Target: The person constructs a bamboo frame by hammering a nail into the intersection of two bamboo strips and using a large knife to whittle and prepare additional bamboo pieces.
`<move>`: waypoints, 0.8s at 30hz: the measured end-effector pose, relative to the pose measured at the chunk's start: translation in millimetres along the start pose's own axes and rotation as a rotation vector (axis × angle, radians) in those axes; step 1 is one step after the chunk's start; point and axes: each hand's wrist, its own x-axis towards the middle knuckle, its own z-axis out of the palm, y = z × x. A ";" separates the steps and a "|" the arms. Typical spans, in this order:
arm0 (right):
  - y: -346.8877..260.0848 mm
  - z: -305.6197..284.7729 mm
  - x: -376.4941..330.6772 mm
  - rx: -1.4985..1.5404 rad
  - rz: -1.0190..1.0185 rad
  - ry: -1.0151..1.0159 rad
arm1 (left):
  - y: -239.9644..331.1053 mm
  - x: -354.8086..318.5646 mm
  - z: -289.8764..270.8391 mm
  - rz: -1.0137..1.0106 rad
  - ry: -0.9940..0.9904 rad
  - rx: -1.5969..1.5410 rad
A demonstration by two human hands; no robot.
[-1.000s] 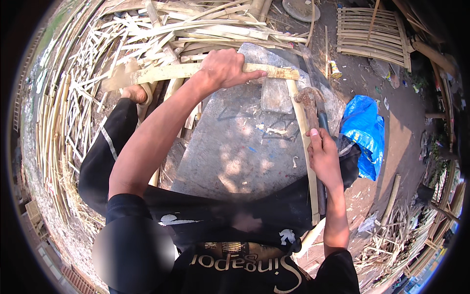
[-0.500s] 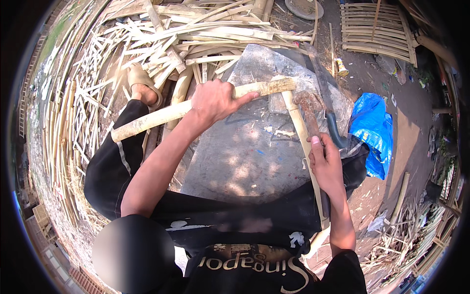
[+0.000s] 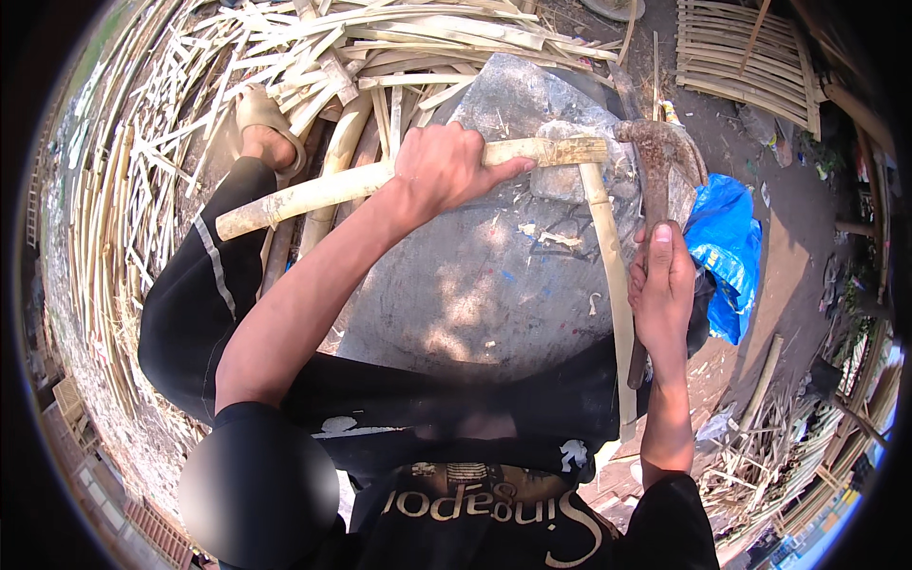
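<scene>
My left hand [image 3: 442, 171] is closed around a thick, slightly bent bamboo pole [image 3: 313, 204], held above a worn grey board. At the pole's right end it meets a flat bamboo strip [image 3: 608, 237], which runs down toward my lap; how the two are joined is too small to tell. In my right hand [image 3: 662, 285] is a hammer [image 3: 655, 176] with a rusty head and a dark handle, my thumb lying along it. The hammer head stands just right of the pole's end, apart from it. A stone block [image 3: 560, 180] lies under the pole's right end.
The grey board [image 3: 427, 285] lies between my legs. Heaped split bamboo [image 3: 408, 47] spreads beyond it, with long strips [image 3: 114, 237] at the left. A blue plastic bag [image 3: 727, 256] sits by my right knee. A slatted bamboo panel [image 3: 746, 66] lies at the far right.
The hammer has moved up and to the right, away from the pole's end, and stands more upright. The pole and strip appear shifted slightly right. The long blade beside the hammer is now mostly hidden.
</scene>
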 end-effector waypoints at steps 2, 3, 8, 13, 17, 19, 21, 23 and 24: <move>13.4 4.2 12.5 -0.075 -0.111 0.055 | 0.8 3.5 -0.4 0.005 0.004 -0.014; 18.7 1.5 18.9 -0.255 -0.132 0.003 | 1.6 4.6 -0.9 -0.019 -0.031 -0.041; -37.7 -3.0 -3.2 -0.121 -0.129 0.122 | 0.5 9.3 -10.6 -0.044 -0.208 0.008; 8.7 11.6 13.3 -0.551 -0.421 0.172 | 3.8 14.1 -9.1 -0.060 -0.268 -0.017; -34.0 -0.5 6.8 -0.278 -0.049 0.157 | -0.1 12.1 -13.4 -0.121 -0.367 -0.008; -43.7 2.0 -3.8 -0.067 -0.117 0.210 | -3.8 9.2 -5.2 -0.001 -0.233 0.029; -14.9 11.7 0.6 -0.235 -0.299 0.246 | -5.6 4.2 1.8 0.044 -0.141 0.059; 10.8 14.6 18.4 -0.655 -0.337 0.005 | -1.6 5.2 -3.2 0.091 -0.036 0.087; 13.0 7.3 13.3 -0.656 -0.337 0.008 | 3.0 4.1 -8.9 0.021 -0.156 0.049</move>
